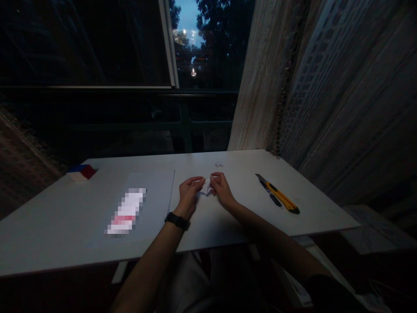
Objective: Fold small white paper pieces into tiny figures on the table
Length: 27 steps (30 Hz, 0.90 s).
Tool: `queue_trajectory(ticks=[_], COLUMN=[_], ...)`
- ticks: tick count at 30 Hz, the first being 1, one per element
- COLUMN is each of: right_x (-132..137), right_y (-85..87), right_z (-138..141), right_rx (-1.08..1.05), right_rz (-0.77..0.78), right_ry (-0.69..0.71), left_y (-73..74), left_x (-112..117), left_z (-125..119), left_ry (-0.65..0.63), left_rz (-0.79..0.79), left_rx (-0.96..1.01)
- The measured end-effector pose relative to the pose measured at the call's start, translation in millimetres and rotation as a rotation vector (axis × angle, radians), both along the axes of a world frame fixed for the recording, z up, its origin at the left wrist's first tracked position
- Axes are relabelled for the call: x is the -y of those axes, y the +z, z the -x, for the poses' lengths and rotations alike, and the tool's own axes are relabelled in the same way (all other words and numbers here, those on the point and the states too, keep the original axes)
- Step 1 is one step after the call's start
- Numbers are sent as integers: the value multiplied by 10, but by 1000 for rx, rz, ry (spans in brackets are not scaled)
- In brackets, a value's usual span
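A small white folded piece of paper (206, 186) sits between both my hands at the middle of the white table (65, 217). My left hand (189, 194), with a dark watch on its wrist, pinches the paper's left side. My right hand (221, 187) pinches its right side. Both hands rest low over the tabletop.
A yellow and black utility knife (280, 197) and a dark pen (271, 194) lie to the right. A large pale sheet (156, 191) lies to the left, with a blurred-out item (126, 211) on it. A red, white and blue block (81, 171) sits at the far left corner. Curtains hang at right.
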State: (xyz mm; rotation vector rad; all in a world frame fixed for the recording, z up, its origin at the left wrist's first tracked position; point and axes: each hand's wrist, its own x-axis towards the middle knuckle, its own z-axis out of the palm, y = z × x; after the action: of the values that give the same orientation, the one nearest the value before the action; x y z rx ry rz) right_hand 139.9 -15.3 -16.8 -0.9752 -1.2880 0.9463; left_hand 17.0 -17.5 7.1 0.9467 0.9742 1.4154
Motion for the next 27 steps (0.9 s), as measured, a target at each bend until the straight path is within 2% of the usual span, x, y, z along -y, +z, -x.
queue_trajectory(ticks=[4,8,12,19,24,27], right_x=[-43,-39,-17,16,47,35], right_y=[-21,-7,18,34,57,58], right_z=[-22,-39,-51,-67,-65,-75], right_rx=[26,172,234,350,385,356], right_rz=[64,0,-94,-82,-96,-91], right_ry=[-27,-29,-81,-163,-201,-197], left_y=[7,6,0,-44,-11,8], left_x=[-4,-9,-10,-16,-11,-10], left_z=[6,11,-5,-9,11,13], left_ry=[45,63,101,136,97,33], left_rz=[-22,-56,-88,-174,-119,-64], left_rx=[25,8,-82,-300,-254,-134])
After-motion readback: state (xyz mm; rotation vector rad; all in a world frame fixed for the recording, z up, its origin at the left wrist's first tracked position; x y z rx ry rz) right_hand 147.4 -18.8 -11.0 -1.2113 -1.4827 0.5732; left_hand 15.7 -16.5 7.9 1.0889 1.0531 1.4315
